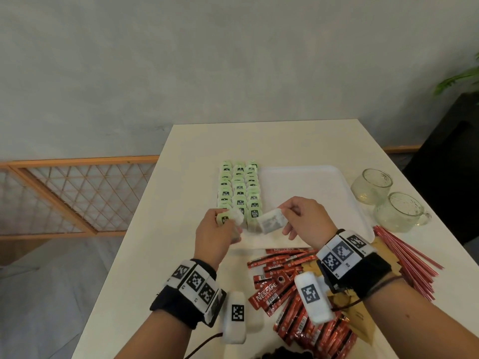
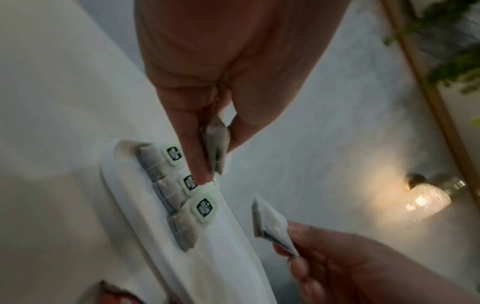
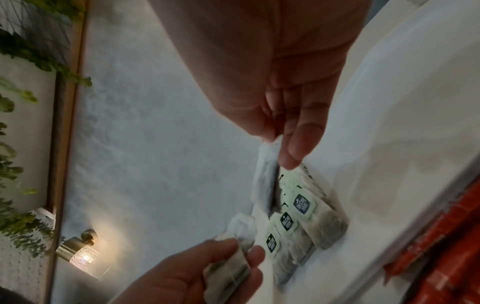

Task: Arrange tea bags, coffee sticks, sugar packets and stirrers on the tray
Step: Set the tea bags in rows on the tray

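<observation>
Over the white plastic tray's (image 1: 324, 182) near-left corner, each hand's grip pinches one pale paper tea bag: left hand (image 1: 217, 237), right hand (image 1: 303, 218). Lay them overlapping the rows' near ends, green tags up.

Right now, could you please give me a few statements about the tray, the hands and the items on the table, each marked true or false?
1. Each hand holds a tea bag: the left hand pinches one tea bag and the right hand another tea bag. True.
2. The rows of tea bags fill the right side of the tray. False: they lie along its left side; the rest is bare.
3. The coffee sticks are already on the tray. False: they lie in a heap on the table, nearer than the tray.
4. Two glass mugs stand to the right of the tray. True.
5. The red stirrers stand in a mug. False: they lie on the table.
</observation>
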Action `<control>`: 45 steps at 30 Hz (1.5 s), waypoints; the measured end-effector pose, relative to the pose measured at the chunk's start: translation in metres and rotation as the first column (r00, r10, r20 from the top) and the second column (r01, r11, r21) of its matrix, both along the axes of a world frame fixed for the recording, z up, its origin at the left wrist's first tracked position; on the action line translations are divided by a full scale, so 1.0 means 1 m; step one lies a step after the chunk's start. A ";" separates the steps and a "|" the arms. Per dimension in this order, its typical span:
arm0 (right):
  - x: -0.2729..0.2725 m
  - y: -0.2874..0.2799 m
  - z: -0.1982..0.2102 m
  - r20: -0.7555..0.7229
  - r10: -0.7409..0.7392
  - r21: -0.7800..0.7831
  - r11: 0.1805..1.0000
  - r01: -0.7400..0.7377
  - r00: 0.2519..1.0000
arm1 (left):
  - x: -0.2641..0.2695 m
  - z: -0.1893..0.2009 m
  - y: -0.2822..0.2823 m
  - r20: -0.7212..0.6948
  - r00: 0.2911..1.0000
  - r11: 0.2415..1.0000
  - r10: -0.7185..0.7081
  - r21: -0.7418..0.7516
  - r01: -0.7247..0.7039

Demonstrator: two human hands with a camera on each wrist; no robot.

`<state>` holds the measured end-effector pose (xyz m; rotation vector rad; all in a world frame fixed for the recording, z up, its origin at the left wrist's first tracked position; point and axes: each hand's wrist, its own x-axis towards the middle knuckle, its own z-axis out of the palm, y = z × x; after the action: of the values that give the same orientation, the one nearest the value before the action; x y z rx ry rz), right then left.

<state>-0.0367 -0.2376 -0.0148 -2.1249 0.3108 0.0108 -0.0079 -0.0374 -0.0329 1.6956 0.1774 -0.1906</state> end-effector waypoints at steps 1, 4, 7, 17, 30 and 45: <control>0.001 0.000 0.000 -0.014 -0.003 0.002 1.000 0.003 1.000 | 0.001 0.000 -0.001 0.088 0.996 0.994 -0.008 0.109 -0.002; 0.003 0.004 -0.002 -0.039 -0.007 0.047 0.999 0.008 0.999 | 0.003 0.001 -0.007 0.265 0.962 0.962 -0.061 0.272 -0.014; 0.003 0.011 -0.003 -0.030 0.013 0.128 0.992 -0.009 0.999 | -0.002 0.002 -0.017 0.369 0.919 0.954 -0.136 0.298 0.021; 0.012 0.015 0.001 -0.086 0.007 0.404 0.915 0.029 0.996 | -0.010 -0.008 -0.026 0.385 0.848 0.919 -0.364 0.295 0.260; 0.023 0.023 -0.007 -0.045 0.147 0.005 0.989 -0.147 0.988 | 0.008 -0.018 -0.009 0.351 0.897 0.931 -0.267 0.336 0.146; 0.051 0.047 -0.040 -0.109 0.142 -0.167 0.973 -0.159 0.984 | 0.037 -0.033 0.050 0.008 0.999 0.995 0.032 -0.092 -0.031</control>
<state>0.0146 -0.1903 -0.0553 -2.3232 0.2125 0.1816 0.0289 0.0125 -0.0660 1.6005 0.1855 -0.1653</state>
